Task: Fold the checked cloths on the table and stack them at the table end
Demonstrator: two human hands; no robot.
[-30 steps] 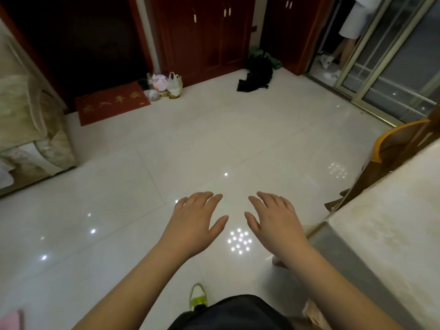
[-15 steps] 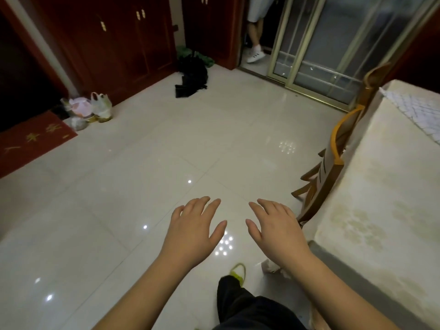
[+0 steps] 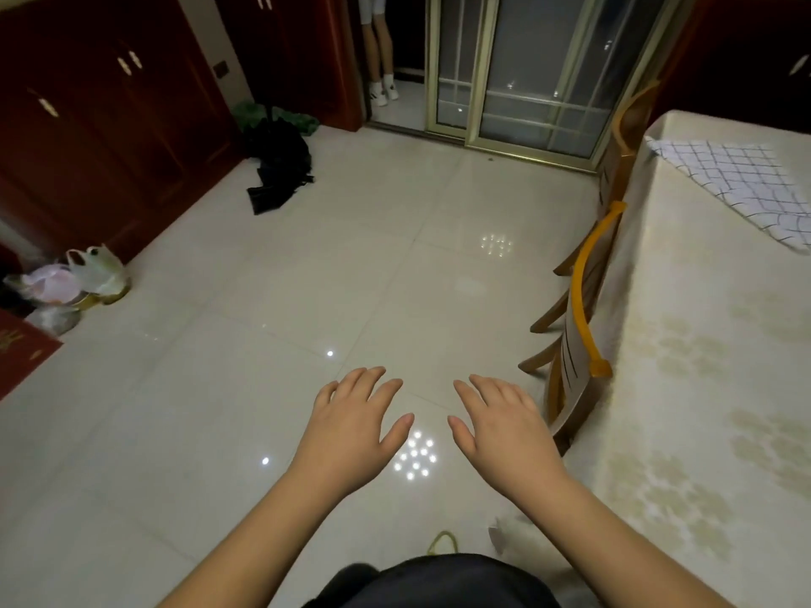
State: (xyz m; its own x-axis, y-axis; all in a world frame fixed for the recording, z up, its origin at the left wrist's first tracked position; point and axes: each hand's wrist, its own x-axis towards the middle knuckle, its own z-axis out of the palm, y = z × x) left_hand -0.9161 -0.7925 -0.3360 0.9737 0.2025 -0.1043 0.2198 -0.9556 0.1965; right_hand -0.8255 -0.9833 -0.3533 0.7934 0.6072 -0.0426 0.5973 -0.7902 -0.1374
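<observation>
**Hands empty, checked cloth untouched on the desk**

The task looks barely begun. Both hands hover palm-down over the tiled floor (image 3: 307, 265), beside the desk rather than over it. The left hand (image 3: 351, 425) and the right hand (image 3: 504, 432) hold nothing; the fingers of each are straight, slightly spread, and touch no surface. The right hand is the nearer of the two to the desk (image 3: 702, 388), though still apart from its edge.

One checked cloth (image 3: 728, 177) shows, white with a dark grid, lying spread flat on the desk toward its far end and running out of view at the right. It appears unfolded, and no stack can be seen at that end. Whether other cloths lie on the part of the desk outside the picture cannot be told. Everything remains to be done, by this reading: reaching the cloth, folding it, and stacking it.

Two wooden chairs (image 3: 588, 300) stand pushed in against the desk's left side, between the hands and the cloth. Farther from the desk, a black bag (image 3: 276, 168) lies on the floor, and another person's legs (image 3: 379, 59) stand in a doorway beyond it.

Compared with the earlier frames, the view has swung toward the desk: a second ago the cloth was out of sight and only a corner of the desk showed; now much of its top and the cloth are visible. The hands keep the same open, hovering pose throughout.
</observation>
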